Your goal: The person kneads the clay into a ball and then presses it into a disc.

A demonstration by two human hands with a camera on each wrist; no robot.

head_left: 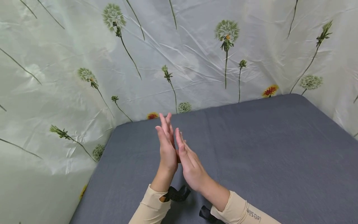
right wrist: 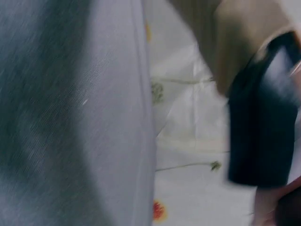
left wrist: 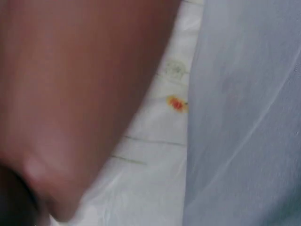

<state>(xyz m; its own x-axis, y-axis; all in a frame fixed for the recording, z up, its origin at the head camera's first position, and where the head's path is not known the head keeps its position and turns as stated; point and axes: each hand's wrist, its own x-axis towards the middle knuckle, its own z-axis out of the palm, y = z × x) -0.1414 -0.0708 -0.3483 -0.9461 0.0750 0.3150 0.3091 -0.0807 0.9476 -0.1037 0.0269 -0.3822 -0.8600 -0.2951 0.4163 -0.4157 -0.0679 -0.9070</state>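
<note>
In the head view the left hand [head_left: 168,152] and the right hand [head_left: 190,161] are raised over a grey cloth-covered table [head_left: 265,149], palms facing each other. Their fingers are straight and point away from the body, the two hands close together at the palms. Neither hand holds an object. Cream sleeves [head_left: 235,207] cover both forearms. A black wrist device [head_left: 179,193] sits below the left wrist. Blurred skin [left wrist: 75,94] fills much of the left wrist view. A dark wrist device [right wrist: 263,132] and a cream sleeve show in the right wrist view.
Behind and left of the table hangs a pale, shiny curtain [head_left: 190,62] printed with dandelions and small flowers. The table's far edge meets it. A second black wrist device [head_left: 208,214] shows under the right sleeve.
</note>
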